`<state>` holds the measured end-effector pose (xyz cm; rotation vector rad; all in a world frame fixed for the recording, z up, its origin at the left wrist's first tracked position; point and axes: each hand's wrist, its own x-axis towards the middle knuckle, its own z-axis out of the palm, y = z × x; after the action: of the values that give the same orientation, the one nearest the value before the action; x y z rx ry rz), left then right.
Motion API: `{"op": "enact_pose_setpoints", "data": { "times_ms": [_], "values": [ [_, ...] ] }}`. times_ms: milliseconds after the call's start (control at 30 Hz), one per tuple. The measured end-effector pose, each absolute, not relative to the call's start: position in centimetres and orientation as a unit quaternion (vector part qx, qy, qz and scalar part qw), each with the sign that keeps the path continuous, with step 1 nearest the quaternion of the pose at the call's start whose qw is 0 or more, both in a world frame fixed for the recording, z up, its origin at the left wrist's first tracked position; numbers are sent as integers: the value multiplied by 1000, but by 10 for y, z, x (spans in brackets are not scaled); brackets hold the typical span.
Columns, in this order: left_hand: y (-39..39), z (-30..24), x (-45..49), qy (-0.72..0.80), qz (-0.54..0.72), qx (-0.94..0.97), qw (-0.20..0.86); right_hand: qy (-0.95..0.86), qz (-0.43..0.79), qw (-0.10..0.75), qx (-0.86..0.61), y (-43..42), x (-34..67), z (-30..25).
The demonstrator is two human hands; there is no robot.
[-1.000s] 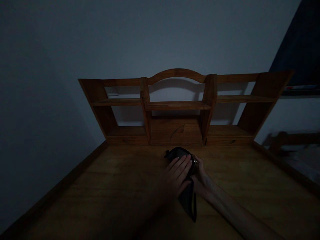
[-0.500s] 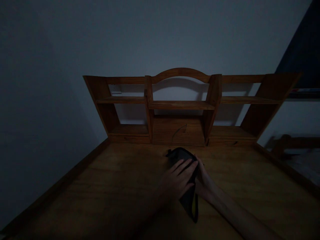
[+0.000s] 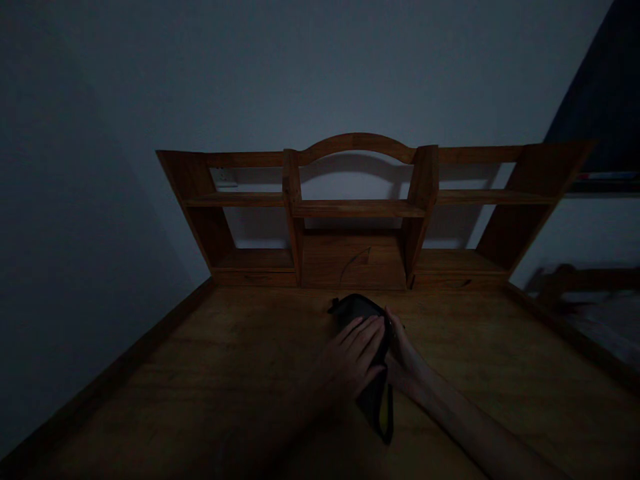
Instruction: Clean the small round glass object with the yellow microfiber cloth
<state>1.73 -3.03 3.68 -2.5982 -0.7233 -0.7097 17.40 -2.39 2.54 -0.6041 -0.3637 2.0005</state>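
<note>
Dim light; a pale blue-grey wall (image 3: 250,73) rises beyond my fingers (image 3: 374,341), behind a brown wooden shelf unit (image 3: 357,209) with arched top; a yellowish-brown wooden desktop (image 3: 240,360) spreads beneath them; far rightward of them, a dark, straight-edged panel (image 3: 597,100).

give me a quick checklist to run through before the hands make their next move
1. Left hand on the black pouch: ok, fingers laid across its top.
2. Right hand at the pouch's right edge: ok.
3. Right hand's grip secure: cannot tell, fingers partly hidden.
4. Pouch contents identified: cannot tell, nothing inside shows clearly.
5. Pouch over the wooden desktop: ok.
6. Lighting: not ok, the view is very dim.
</note>
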Motion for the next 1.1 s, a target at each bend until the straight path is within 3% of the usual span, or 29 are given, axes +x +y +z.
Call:
{"op": "enact_pose_setpoints", "data": {
  "times_ms": [333, 1100],
  "values": [
    [-30, 34, 16, -257, -260, -918, 155, -137, 847, 456, -235, -25, 175, 26],
    [-32, 39, 15, -243, -270, -923, 128, -152, 837, 475, -223, -23, 176, 24]
  ]
}}
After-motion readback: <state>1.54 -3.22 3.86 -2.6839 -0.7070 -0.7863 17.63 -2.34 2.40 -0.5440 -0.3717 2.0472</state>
